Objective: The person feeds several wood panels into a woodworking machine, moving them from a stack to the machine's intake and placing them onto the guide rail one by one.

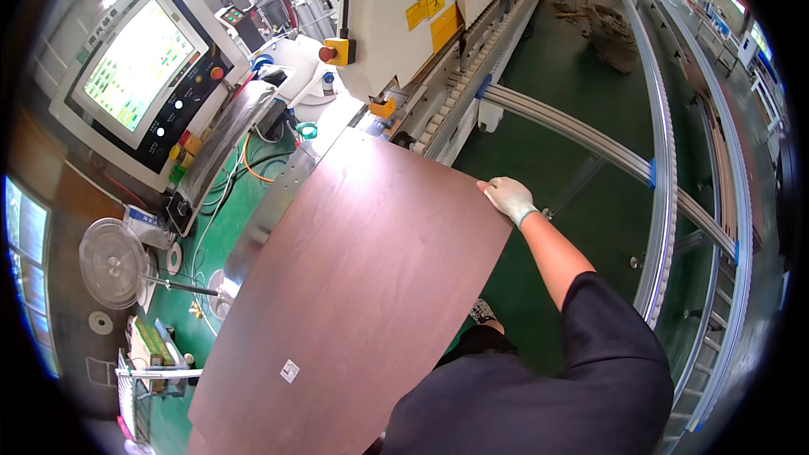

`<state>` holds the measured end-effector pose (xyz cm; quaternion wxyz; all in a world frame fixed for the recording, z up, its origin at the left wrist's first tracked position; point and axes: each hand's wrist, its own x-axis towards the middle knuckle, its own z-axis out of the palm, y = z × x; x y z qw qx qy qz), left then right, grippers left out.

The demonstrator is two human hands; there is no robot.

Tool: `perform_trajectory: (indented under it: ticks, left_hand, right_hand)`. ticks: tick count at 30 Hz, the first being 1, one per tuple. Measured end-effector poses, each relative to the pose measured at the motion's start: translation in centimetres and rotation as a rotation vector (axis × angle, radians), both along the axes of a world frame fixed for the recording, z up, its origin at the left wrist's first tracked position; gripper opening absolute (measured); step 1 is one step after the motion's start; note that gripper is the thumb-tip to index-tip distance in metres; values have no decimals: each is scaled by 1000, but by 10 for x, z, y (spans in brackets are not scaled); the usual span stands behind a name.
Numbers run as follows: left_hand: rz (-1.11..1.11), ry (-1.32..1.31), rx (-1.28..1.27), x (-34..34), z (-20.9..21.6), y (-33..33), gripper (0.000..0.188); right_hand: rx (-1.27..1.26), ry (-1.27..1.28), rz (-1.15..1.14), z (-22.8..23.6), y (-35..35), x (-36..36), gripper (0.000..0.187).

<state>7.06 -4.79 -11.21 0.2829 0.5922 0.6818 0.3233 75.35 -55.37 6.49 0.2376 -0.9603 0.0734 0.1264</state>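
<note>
A large brown wood-grain panel (358,270) stretches from the lower left up to the feed end of a white machine (404,25). My right hand (508,199), in a pale work glove, grips the panel's far right corner, with the thumb on top and the fingers partly hidden. A small white label (290,371) is stuck on the panel's near part. The panel's far left corner rests against the metal infeed plate (286,181). My left hand is out of sight.
At the left stands a control console (139,67) with a lit screen. A red stop button on a yellow box (335,52) hangs from the machine. A round fan (112,263) and loose cables (244,160) lie left of the panel. Metal roller rails (661,160) run along the right.
</note>
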Motion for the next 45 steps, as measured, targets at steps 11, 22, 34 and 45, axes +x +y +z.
perform_trajectory:
  ticks: [11, 22, 34, 45]
  left_hand:
    - [285, 97, 368, -1, -19, -31, 27]
    - [400, -502, -478, 153, 83, -121, 33]
    - [411, -1070, -1046, 311, 151, -211, 57]
    - [-1167, 160, -699, 277, 168, -258, 45]
  right_hand:
    - [138, -45, -6, -10, -33, 41, 37]
    - [138, -80, -46, -1, -76, 99, 41]
    - [32, -368, -23, -28, -167, 199, 32]
    - [-213, -560, 14, -70, -172, 164, 61]
